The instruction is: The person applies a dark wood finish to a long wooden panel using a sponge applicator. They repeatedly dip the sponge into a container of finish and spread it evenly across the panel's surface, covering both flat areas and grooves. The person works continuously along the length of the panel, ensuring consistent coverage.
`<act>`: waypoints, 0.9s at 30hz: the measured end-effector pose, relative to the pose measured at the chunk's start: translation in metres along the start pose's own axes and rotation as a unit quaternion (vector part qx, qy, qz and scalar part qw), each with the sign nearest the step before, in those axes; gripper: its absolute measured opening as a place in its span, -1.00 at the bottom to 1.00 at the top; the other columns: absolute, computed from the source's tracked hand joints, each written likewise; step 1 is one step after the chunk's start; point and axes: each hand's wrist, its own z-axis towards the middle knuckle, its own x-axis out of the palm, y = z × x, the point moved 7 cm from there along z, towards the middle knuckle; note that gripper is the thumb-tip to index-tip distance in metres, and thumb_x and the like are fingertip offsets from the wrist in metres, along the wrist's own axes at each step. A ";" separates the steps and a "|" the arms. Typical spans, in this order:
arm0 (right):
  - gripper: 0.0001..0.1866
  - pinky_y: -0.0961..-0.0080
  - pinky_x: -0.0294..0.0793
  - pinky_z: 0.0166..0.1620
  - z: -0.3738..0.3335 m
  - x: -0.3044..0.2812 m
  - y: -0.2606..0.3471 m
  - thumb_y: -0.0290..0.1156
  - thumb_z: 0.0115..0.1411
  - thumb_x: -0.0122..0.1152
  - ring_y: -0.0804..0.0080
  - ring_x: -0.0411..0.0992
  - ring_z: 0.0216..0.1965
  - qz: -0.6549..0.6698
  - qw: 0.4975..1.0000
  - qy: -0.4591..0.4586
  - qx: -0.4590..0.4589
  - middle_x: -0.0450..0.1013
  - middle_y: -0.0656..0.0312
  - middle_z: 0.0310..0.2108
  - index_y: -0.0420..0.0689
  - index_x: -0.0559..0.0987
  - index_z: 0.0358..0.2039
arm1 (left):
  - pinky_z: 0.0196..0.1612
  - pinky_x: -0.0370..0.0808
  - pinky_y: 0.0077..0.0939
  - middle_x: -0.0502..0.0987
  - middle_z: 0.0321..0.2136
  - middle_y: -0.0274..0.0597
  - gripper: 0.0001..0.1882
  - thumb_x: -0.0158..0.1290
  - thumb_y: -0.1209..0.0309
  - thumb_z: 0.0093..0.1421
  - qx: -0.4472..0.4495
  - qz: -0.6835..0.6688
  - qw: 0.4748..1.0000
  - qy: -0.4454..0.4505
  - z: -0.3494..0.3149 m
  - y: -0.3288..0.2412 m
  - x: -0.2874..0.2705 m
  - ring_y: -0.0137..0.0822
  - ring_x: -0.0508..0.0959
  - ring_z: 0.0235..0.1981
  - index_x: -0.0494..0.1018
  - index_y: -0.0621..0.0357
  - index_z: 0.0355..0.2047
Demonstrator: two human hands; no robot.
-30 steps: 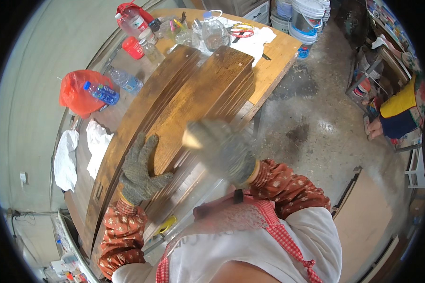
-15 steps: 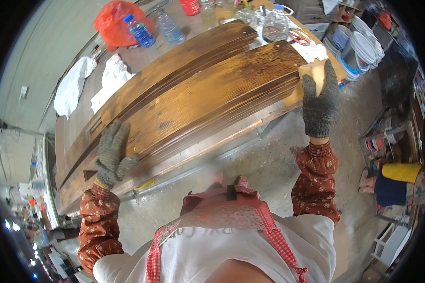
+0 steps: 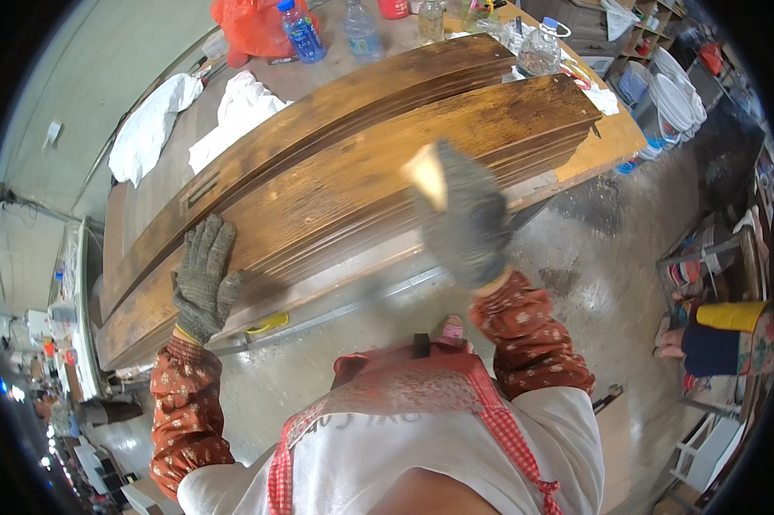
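Two long brown wooden moulded panels lie side by side on a workbench; the nearer panel (image 3: 378, 176) runs from lower left to upper right. My left hand (image 3: 202, 279), in a grey knit glove, rests flat with fingers spread on the nearer panel's lower left part. My right hand (image 3: 464, 219), also gloved and blurred by motion, is over the panel's middle and grips a small pale yellowish pad (image 3: 427, 172). The farther panel (image 3: 318, 120) lies behind it.
Plastic bottles (image 3: 301, 30), a red bag (image 3: 254, 26), white rags (image 3: 151, 129) and a clear jug (image 3: 541, 51) sit at the bench's back. White buckets (image 3: 674, 94) stand on the concrete floor at right. Another person (image 3: 717, 335) sits at far right.
My right hand has swept from the panel's far right end leftward to its middle. My left hand stays pressed on the panel's left part. The view has shifted a little.
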 end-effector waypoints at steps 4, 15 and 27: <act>-0.25 0.14 0.48 -0.03 -0.041 0.065 0.113 -0.20 0.09 0.31 0.07 0.46 -0.05 -0.046 0.991 0.027 -0.123 0.44 -0.05 -0.02 -0.30 0.30 0.22 | 0.38 -0.04 0.02 0.22 0.27 0.11 -0.41 -0.21 0.07 0.35 0.030 -0.052 0.998 -0.014 -0.030 0.025 -0.011 0.10 0.15 0.33 0.24 0.17 0.26; -0.41 0.26 0.44 -0.29 -0.051 0.114 0.220 -0.27 0.10 0.17 0.22 0.45 -0.25 -0.061 0.991 0.042 -0.108 0.44 0.08 -0.22 -0.24 0.38 0.14 | 0.36 0.06 -0.18 0.27 0.26 0.02 -0.51 -0.07 0.30 0.36 -0.129 -0.132 0.978 -0.100 -0.197 0.207 -0.002 -0.04 0.23 0.30 0.27 0.22 0.24; -0.41 0.20 0.48 -0.03 -0.019 0.031 0.097 -0.18 0.16 0.28 -0.03 0.50 -0.12 -0.120 0.989 -0.083 0.039 0.50 -0.15 -0.13 -0.34 0.45 0.09 | 0.32 0.11 -0.23 0.34 0.21 0.01 -0.56 -0.14 0.27 0.39 -0.205 0.046 0.970 -0.120 -0.237 0.231 -0.007 -0.06 0.28 0.27 0.32 0.18 0.21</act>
